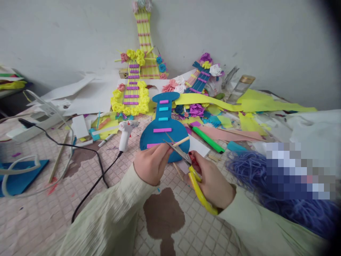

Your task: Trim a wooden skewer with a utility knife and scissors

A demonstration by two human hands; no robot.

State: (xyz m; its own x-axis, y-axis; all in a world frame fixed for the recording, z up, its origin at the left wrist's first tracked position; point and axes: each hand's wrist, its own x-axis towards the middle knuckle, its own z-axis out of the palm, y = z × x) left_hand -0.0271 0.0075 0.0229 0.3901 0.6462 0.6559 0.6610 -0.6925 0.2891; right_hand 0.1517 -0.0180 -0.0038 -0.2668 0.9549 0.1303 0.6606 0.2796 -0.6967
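Observation:
My left hand is closed in a pinch on a thin pale wooden stick, whose end sticks out to the right. In my right hand is a pair of scissors with yellow handles. Their blades stand apart, pointing up and left, and cross by the stick; whether they touch it I cannot tell. Beneath both lies a blue guitar-shaped cutout with a round body and a narrow neck. Pink and light blue strips run across it, the lowest partly covered by my left hand.
A white glue gun with a black cord stands left of the cutout. On the right are a green marker and tangled blue yarn. Decorated paper guitars lean at the wall amid paper scraps. A glass jar is behind.

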